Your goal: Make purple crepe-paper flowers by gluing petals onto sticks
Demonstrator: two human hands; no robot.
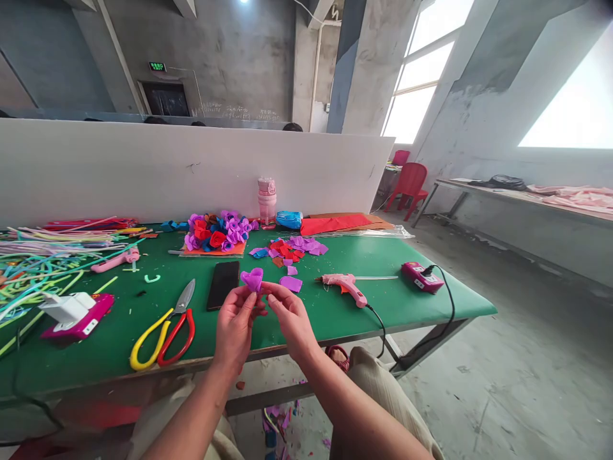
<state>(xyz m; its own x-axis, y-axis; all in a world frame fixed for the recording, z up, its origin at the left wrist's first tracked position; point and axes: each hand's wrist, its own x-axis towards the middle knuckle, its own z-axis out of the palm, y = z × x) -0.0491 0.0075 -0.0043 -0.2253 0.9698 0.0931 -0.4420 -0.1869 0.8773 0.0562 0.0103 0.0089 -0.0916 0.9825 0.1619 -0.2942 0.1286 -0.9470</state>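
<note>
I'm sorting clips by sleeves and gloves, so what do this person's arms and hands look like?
The left grip and right grip are bare hands: no glove, and no ring that I can make out. The left forearm and right forearm show no sleeve, watch, bracelet or clear marking. Any sleeve higher up is out of view.

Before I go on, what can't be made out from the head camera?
- Head view: the base of the purple flower, hidden by the fingers of the left hand.
- Head view: whether the right hand grips it too; the fingertips are too small and close together.
- Head view: the far ends of some strips, cut off by the left edge.
- Head view: the wall writing, too small to read.
</note>
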